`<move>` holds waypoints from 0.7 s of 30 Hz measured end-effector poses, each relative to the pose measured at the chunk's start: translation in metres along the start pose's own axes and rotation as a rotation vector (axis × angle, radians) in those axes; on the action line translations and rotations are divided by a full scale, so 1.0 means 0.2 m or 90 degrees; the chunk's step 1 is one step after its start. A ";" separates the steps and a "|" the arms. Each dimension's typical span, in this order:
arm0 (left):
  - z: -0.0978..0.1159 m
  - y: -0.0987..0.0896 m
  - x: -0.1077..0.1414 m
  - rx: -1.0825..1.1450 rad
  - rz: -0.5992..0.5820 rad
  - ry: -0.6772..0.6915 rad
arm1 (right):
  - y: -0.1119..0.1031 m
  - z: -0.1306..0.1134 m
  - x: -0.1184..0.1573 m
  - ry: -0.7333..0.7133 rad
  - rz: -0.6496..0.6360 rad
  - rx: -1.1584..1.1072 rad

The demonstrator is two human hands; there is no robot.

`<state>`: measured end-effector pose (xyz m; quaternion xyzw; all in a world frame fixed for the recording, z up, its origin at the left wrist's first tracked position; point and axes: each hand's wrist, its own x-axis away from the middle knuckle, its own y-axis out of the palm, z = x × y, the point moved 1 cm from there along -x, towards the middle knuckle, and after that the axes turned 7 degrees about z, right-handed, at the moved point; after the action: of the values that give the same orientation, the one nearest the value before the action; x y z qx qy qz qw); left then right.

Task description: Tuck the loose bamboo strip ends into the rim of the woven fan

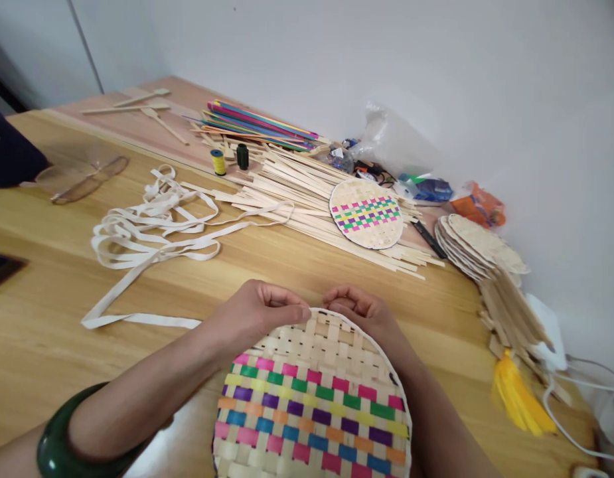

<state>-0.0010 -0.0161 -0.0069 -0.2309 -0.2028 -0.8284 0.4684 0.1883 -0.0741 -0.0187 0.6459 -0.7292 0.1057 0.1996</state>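
Note:
A round woven bamboo fan (314, 398) stands tilted in front of me, with bands of pink, green, yellow, purple, orange and blue strips. White tape edging (371, 344) runs along its rim. At the top of the rim, my left hand (267, 311) is closed, thumb and finger pinching the edge. Just to the right, my right hand (359, 309) has curled fingers against the same rim; its fingertips are partly hidden. Loose white tape (152, 320) trails from behind my left forearm to a tangled heap on the table. The fan's lower edge is out of view.
Bamboo strips (297, 182) lie behind, with a second woven disc (369, 219) on them. Yellow (218, 162) and dark (242, 157) thread spools stand nearby. Stacked discs (478, 245), a yellow tassel (520, 395) and white cables lie right; eyeglasses (90, 182) lie left.

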 end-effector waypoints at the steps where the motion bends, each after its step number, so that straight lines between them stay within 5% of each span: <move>1: 0.00 0.00 0.00 0.001 -0.002 -0.001 | 0.00 0.00 0.00 0.006 -0.015 0.011; 21: -0.02 0.01 -0.01 0.084 -0.028 -0.057 | 0.01 0.00 0.02 -0.088 -0.034 0.128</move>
<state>0.0003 -0.0172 -0.0123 -0.2318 -0.2826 -0.8123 0.4545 0.1867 -0.0783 -0.0169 0.6875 -0.7095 0.1286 0.0858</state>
